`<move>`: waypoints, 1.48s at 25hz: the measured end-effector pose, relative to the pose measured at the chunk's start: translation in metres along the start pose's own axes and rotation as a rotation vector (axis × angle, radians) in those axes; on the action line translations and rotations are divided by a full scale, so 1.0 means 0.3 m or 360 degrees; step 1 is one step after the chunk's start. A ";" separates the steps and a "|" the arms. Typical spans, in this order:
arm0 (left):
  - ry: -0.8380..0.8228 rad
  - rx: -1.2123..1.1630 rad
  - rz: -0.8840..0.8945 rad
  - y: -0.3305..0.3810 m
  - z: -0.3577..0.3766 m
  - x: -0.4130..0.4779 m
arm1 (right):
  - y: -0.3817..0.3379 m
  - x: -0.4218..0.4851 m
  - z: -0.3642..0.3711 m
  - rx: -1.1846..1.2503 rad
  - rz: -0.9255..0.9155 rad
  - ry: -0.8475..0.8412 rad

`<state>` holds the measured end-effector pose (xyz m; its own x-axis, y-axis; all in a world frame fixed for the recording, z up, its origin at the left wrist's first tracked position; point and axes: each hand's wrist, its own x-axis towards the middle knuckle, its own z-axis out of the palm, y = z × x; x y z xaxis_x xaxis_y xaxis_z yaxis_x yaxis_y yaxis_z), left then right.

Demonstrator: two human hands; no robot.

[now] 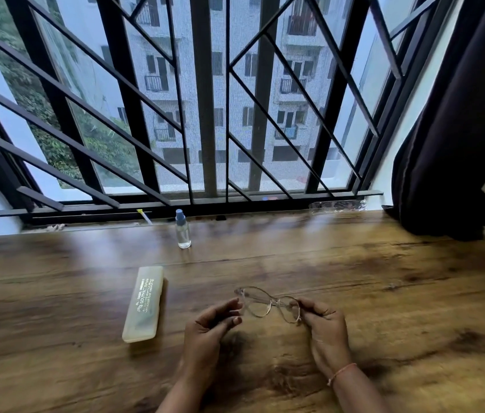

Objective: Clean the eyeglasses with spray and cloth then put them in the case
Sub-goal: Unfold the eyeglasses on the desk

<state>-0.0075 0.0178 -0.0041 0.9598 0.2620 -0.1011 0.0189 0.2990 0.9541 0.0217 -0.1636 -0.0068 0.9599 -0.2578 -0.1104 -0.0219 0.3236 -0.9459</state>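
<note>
A wooden table (384,293) fills the lower half of the view. Its far edge meets a window with a dark metal grille (205,114), and a dark curtain (459,129) hangs over its far right corner. Wide stretches of bare wood lie to the right of the hands and on the far left.

The eyeglasses (268,304) are near the front middle of the table, between the two hands. The right hand (324,326) pinches the rim of the right lens between thumb and fingers. The left hand (208,326) is loosely curled, palm turned inward, with its fingertips at the left end of the frame. Whether it grips the frame or only sits beside it cannot be told.

A closed case (143,304) lies flat just left of the left hand, apart from it, with its long side running away from the viewer. A spray bottle (183,229) stands upright well beyond the hands, near the window edge.

The glasses have a thin metal rim and clear rounded lenses. The case is a long, pale yellow plastic box with rounded corners and printed lettering. The bottle is clear with a blue cap. The tabletop is glossy brown wood grain. A thin pink band (341,373) circles the right wrist.
</note>
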 end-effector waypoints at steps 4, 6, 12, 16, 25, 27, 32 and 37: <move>0.0000 0.0172 0.0472 0.038 0.109 -0.066 | 0.017 -0.119 0.127 0.0640 0.0461 -0.0232; 0.0019 0.0227 0.0709 0.049 0.139 -0.083 | 0.028 -0.147 0.150 0.0836 0.0574 -0.0358; 0.0175 0.0987 0.1208 0.088 0.117 -0.034 | -0.046 -0.114 0.119 0.0296 0.0316 -0.0219; 0.0100 0.1924 0.1553 0.095 0.089 0.044 | -0.169 -0.091 0.027 -0.0189 -0.0502 0.0110; 0.0050 0.2307 0.1749 0.041 0.081 0.088 | -0.021 0.005 -0.010 -0.1676 -0.1456 -0.0119; 0.0041 0.2255 0.1805 0.023 0.074 0.080 | -0.005 0.013 -0.017 -0.1674 -0.1401 -0.0134; 0.0091 0.2063 0.1714 0.017 0.073 0.046 | -0.020 0.006 -0.025 -0.1529 -0.1244 -0.0088; 0.0136 0.1628 0.1410 0.043 0.077 0.029 | -0.060 0.024 -0.029 -0.1345 -0.1120 -0.0112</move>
<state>0.0076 0.0027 0.0137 0.7387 0.0758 0.6698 -0.3570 -0.7989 0.4841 0.0267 -0.1790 0.0067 0.8461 -0.0791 0.5271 0.3776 -0.6091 -0.6974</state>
